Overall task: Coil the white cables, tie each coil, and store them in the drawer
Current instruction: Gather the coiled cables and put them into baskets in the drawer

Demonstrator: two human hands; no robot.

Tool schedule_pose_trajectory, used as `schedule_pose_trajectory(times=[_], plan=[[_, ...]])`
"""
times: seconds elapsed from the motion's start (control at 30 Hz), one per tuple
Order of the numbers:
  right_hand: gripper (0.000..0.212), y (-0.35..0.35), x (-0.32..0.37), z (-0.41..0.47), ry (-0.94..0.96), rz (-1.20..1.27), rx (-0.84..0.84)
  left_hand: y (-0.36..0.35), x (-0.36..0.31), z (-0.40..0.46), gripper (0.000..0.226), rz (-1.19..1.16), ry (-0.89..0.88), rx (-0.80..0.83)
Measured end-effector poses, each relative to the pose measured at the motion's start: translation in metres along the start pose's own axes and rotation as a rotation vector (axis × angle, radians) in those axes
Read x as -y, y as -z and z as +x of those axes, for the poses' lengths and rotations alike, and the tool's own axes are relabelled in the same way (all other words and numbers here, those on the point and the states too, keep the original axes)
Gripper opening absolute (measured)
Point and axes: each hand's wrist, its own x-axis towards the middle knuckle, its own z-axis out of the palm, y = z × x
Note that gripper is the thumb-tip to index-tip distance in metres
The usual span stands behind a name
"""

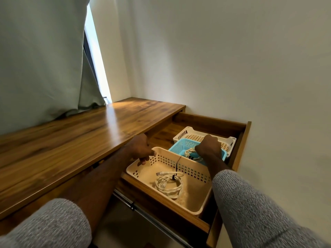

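One tied white cable coil (169, 184) lies in the beige basket (197, 201) inside the open drawer (240, 149). The right hand (208, 146) reaches into the blue basket (179, 146), apparently gripping a second coil (190, 152). The left hand (141, 149) pinches the beige basket's rim.

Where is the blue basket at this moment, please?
The blue basket sits in the open drawer, between the cream basket nearer the person and the white basket behind it.

Coiled cable (169, 183) in near basket (195, 203); two baskets (180, 146) behind, in drawer (240, 145).
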Motion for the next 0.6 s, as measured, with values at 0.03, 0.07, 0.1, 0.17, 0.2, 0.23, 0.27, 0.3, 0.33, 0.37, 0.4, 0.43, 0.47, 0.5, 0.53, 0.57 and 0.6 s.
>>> schedule_pose_trajectory(times=[0.03,0.07,0.1,0.17,0.2,0.23,0.27,0.3,0.33,0.37,0.4,0.43,0.47,0.5,0.53,0.57,0.6], plan=[[0.041,0.002,0.005,-0.002,0.025,0.003,-0.016,0.002,0.001,-0.001,0.021,-0.009,-0.004,-0.022],[0.040,0.002,0.009,-0.004,0.052,0.012,-0.020,0.004,0.003,-0.002,0.021,-0.015,-0.009,-0.051],[0.039,0.003,0.014,-0.005,0.076,0.028,-0.013,0.007,0.006,-0.003,0.021,-0.019,-0.016,-0.081],[0.036,0.000,0.026,-0.010,0.123,0.067,0.004,0.013,0.012,-0.006,0.019,-0.041,-0.031,-0.136],[0.033,-0.003,0.033,-0.013,0.155,0.075,0.008,0.016,0.016,-0.008,0.018,-0.057,-0.036,-0.156],[0.029,-0.005,0.041,-0.016,0.187,0.079,0.008,0.021,0.020,-0.010,0.017,-0.068,-0.039,-0.178],[0.024,-0.008,0.049,-0.020,0.223,0.077,0.008,0.025,0.024,-0.012,0.016,-0.077,-0.032,-0.203],[0.017,-0.012,0.061,-0.025,0.262,0.078,0.014,0.032,0.030,-0.014,0.016,-0.089,-0.020,-0.235],[0.014,-0.015,0.073,-0.029,0.305,0.085,0.018,0.038,0.036,-0.016,0.016,-0.100,-0.009,-0.270],[0.015,-0.020,0.089,-0.035,0.357,0.092,0.027,0.046,0.045,-0.019,0.016,-0.114,0.004,-0.310],[0.015,-0.025,0.105,-0.041,0.409,0.094,0.037,0.055,0.054,-0.022,0.016,-0.124,0.010,-0.341],[0.014,-0.027,0.120,-0.048,0.462,0.092,0.047,0.062,0.062,-0.026,0.017,-0.121,0.010,-0.361],[0.016,-0.034,0.141,-0.056,0.518,0.090,0.057,0.073,0.074,-0.031,0.018,-0.113,0.007,-0.385],[0.019,-0.039,0.158,-0.064,0.575,0.088,0.064,0.083,0.085,-0.037,0.021,-0.107,0.002,-0.409],[0.022,-0.044,0.178,-0.075,0.639,0.092,0.068,0.095,0.098,-0.044,0.024,-0.106,0.007,-0.447],[0.024,-0.050,0.198,-0.087,0.694,0.096,0.072,0.107,0.110,-0.051,0.027,-0.106,0.011,-0.492],[0.025,-0.055,0.215,-0.100,0.746,0.091,0.071,0.118,0.122,-0.058,0.029,-0.106,0.021,-0.537]])
